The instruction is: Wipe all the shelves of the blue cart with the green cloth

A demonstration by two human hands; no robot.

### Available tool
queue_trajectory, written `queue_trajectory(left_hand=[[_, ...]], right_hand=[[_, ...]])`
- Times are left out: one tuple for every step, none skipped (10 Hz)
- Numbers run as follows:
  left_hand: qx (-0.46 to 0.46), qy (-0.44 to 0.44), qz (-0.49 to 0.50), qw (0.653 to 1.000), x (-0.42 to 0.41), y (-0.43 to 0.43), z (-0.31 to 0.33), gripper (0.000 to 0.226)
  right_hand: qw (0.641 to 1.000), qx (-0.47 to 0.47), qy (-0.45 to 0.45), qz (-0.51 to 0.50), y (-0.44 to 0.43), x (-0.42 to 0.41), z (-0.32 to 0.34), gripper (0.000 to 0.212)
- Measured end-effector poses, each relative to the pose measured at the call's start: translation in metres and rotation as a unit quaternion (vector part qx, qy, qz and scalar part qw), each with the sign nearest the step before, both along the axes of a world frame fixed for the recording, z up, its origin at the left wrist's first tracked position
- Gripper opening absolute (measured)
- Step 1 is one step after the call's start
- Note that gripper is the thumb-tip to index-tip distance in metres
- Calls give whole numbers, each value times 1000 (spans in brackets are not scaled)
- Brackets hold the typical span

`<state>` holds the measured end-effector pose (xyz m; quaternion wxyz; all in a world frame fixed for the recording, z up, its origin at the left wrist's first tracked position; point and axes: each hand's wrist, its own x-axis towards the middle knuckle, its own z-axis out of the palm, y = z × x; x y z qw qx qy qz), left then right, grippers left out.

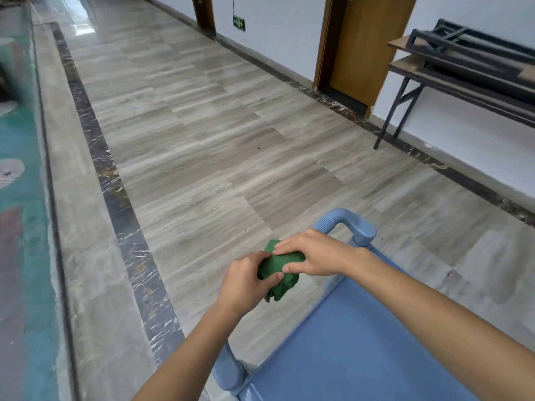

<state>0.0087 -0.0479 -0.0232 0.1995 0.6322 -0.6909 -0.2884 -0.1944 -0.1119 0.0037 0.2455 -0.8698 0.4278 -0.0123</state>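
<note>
Corridor w/ a glossy grey wood-grain floor [202, 125], edged on both sides by a dark marble strip [115, 192]. At far L the ground turns green [26, 227], blurred. A white wall [283, 30] runs along the R, w/ a brown wooden door [367, 44] and a small green exit sign [239, 23] low down beyond it. Nearer, against that wall: a folding table [411, 65] on dark metal legs, w/ a second table [463, 41] stacked upside-down on top.

The blue cart [362, 342] sits bottom R. Only its top shelf shows; the lower shelves are hidden under it. Its handle [347, 222] arches at the far end. The R forearm crosses over the shelf and covers part of it.

The green cloth [282, 270] is bunched up and held between both hands over the shelf's far L edge, just beside the handle. L hand [246, 280] grips it from the L, fingers and thumb curled round it. R hand [315, 253] clamps it from above, thumb and fingertips pinching the fabric.
</note>
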Motion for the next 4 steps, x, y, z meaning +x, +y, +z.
queue_trajectory(left_hand=[[-22, -8, 0, 1000, 1, -1, -2, 51], [-31, -20, -21, 999, 1, 1, -1, 49], [-58, -34, -53, 996, -4, 7, 10, 32], [-79, 3, -66, 995, -7, 13, 35, 13]], right_hand=[[1000, -20, -15, 5, 6, 0, 0, 42], [999, -28, -11, -37, 22, 2, 7, 40], [993, -57, 15, -101, 55, -3, 9, 44], [971, -97, 22, -219, 86, -13, 22, 36]])
